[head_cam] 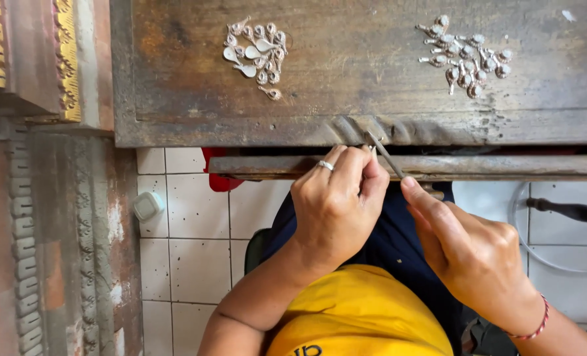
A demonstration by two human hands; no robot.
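My left hand, with a ring on one finger, pinches a tiny piece at its fingertips against the front edge of the worn wooden bench; the piece itself is hidden by the fingers. My right hand, a red thread bracelet on its wrist, grips a thin metal file whose tip rests at the bench edge beside the left fingertips. Two piles of small silver ornaments lie on the bench top: one at the left, another at the right.
A wooden rail runs under the bench edge. Carved gilded woodwork stands at the left. White floor tiles lie below, with a small white cap on them. A dark chair leg is at right.
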